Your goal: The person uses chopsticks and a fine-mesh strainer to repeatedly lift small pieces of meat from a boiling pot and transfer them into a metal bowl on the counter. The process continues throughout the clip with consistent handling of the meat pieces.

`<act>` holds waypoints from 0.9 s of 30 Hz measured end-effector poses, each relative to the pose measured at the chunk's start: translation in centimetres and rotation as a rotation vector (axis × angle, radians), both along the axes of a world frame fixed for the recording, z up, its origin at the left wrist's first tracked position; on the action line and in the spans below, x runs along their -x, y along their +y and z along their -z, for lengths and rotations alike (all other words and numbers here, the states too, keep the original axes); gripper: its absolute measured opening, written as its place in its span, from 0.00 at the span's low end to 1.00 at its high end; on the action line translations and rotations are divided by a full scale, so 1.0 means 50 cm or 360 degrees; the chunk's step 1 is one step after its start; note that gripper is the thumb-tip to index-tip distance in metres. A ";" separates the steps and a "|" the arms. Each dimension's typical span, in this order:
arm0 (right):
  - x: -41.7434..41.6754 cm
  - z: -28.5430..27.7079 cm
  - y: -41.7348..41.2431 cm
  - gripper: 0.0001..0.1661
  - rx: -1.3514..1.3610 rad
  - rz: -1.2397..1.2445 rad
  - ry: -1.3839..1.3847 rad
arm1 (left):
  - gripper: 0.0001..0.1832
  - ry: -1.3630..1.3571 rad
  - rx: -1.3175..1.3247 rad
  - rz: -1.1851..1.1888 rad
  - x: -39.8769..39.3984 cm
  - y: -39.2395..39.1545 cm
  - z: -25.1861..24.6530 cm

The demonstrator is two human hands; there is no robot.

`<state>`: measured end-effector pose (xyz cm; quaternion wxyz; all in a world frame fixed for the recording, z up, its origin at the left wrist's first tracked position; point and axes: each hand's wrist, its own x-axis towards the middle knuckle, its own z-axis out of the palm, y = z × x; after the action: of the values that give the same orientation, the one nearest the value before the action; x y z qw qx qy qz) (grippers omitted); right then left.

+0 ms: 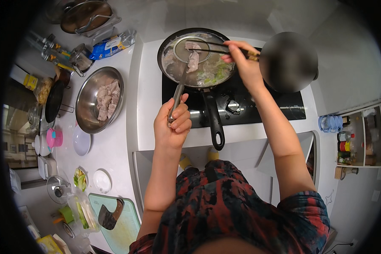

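Note:
My left hand (174,119) grips the metal handle of a round mesh skimmer (180,50), which is over the black frying pan (213,108). Pieces of pale cooked meat (193,60) lie on the mesh and its handle end. My right hand (242,61) holds dark chopsticks (216,47) whose tips reach the meat on the skimmer. Cloudy liquid with foam and green pieces of vegetable (218,73) fills the pan. To the left, a stainless steel bowl (84,104) holds more pieces of pale meat (108,98).
The pan stands on a black glass cooktop (279,109), its handle jutting towards me. On the left counter are a lilac dish (82,141), a white lid (102,181) and a green cutting board (123,228) bearing a cleaver (108,217). A blurred round patch covers the cooktop's right side.

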<state>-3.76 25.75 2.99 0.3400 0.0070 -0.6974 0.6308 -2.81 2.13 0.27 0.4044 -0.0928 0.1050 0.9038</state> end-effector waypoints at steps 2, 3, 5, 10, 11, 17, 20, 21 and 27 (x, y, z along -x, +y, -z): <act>0.021 0.005 0.022 0.10 0.0231 0.0020 -0.0064 | 0.18 0.0008 0.0018 -0.0021 -0.004 0.003 -0.002; 0.026 0.004 0.020 0.10 0.0319 0.0039 -0.0099 | 0.18 0.0012 0.0025 -0.0029 -0.006 0.005 -0.003; 0.035 0.014 0.006 0.11 0.0186 0.0079 -0.0090 | 0.17 0.0014 0.0041 -0.0025 -0.011 0.010 -0.001; 0.075 0.035 -0.002 0.08 0.0349 0.0260 -0.0077 | 0.17 0.0014 0.0090 -0.0019 -0.022 0.010 -0.006; 0.082 0.038 0.007 0.07 0.0435 0.0310 -0.0093 | 0.17 0.0016 0.0098 -0.0021 -0.023 0.007 -0.005; 0.118 0.086 0.109 0.05 0.1472 0.0333 -0.0132 | 0.17 0.0042 0.0056 -0.0036 -0.018 -0.001 -0.009; 0.119 0.081 0.120 0.07 0.1638 0.0305 -0.0246 | 0.18 0.0029 0.0039 -0.0056 -0.017 -0.006 -0.010; 0.119 0.076 0.118 0.07 0.1667 0.0305 -0.0282 | 0.18 0.0018 0.0025 -0.0055 -0.016 -0.008 -0.009; 0.163 0.009 0.059 0.08 0.1470 0.0024 -0.0281 | 0.16 0.0007 0.0002 -0.0039 -0.016 -0.013 0.000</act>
<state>-11.93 28.67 2.52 0.2513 -0.2038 -0.3699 0.8709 -2.00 1.48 0.26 0.3931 -0.0922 0.1054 0.9088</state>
